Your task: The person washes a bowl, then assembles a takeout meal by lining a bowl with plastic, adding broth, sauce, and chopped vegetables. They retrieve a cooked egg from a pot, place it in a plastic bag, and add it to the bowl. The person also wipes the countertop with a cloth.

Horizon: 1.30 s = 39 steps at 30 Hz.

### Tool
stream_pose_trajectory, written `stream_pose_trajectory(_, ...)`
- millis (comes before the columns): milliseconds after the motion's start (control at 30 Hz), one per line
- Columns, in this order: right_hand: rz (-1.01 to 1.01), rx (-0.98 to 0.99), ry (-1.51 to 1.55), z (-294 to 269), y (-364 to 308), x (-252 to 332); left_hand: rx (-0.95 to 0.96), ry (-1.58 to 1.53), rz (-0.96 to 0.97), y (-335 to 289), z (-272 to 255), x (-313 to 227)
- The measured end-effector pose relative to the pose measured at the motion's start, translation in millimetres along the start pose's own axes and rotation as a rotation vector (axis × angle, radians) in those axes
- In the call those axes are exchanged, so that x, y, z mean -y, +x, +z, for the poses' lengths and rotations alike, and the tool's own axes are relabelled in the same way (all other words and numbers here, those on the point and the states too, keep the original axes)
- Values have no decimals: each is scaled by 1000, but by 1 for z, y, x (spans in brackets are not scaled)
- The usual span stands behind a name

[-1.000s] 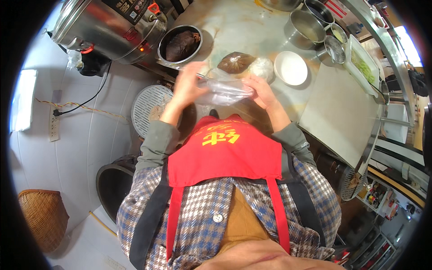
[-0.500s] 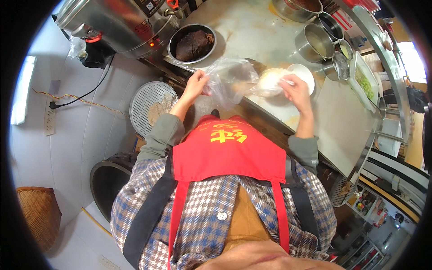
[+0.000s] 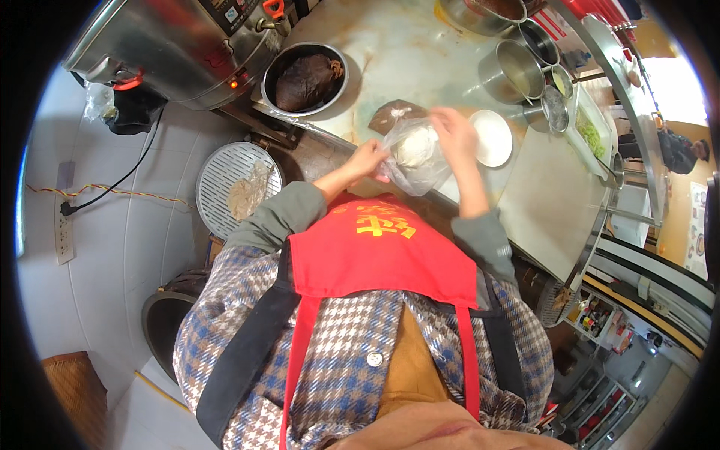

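My left hand (image 3: pixel 367 160) pinches the near-left side of a clear plastic bag (image 3: pixel 424 180) at the front edge of the worktop. Inside the bag is a rounded white bundle (image 3: pixel 415 146), its exact kind not plain. My right hand (image 3: pixel 456 136) is at the bag's upper right side, its fingers smeared by motion, so I cannot make out their grip. Just beyond the bag lies a dark brown packet (image 3: pixel 395 112) on the worktop. To the right of my right hand sits a round white plate (image 3: pixel 492 139).
A metal bowl (image 3: pixel 346 82) with a dark brown bagged lump stands at the left, near a steel boiler (image 3: pixel 187 56). Steel pots (image 3: pixel 511 71) and a tray of chopped greens (image 3: pixel 592 135) line the right. A slotted round rack (image 3: pixel 214 180) is lower left.
The white bundle, held by my right hand beside the clear bag before, is now inside it. My left hand has moved right and my right hand slightly left, bringing them closer together.
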State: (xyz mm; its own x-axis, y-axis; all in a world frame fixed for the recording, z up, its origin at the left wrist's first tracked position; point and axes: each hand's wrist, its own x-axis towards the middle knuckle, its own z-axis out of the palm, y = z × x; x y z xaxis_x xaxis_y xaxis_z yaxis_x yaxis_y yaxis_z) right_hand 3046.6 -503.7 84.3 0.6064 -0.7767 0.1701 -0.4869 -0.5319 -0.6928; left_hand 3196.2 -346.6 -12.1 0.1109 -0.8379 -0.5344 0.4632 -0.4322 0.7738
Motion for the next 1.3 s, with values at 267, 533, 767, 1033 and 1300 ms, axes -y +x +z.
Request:
stream_pose_trajectory(267,-113,295,-294,73,74,-6,-30,88,-29,-3,-35,-10)
stream_pose_trajectory(533,165,493,445,9,30,8,-107,58,3,-4,-49,-33)
stream_pose_trajectory(767,-387,502,143,9,22,-4,-74,12,190,-37,-19,-22)
stream_pose_trajectory(1033,-189,-788,-410,-338,216,-108,-521,31,384,-32,18,-36)
stream_pose_trajectory(1300,14,-506,-1062,-512,402,-314,-955,412,581,-40,40,-43)
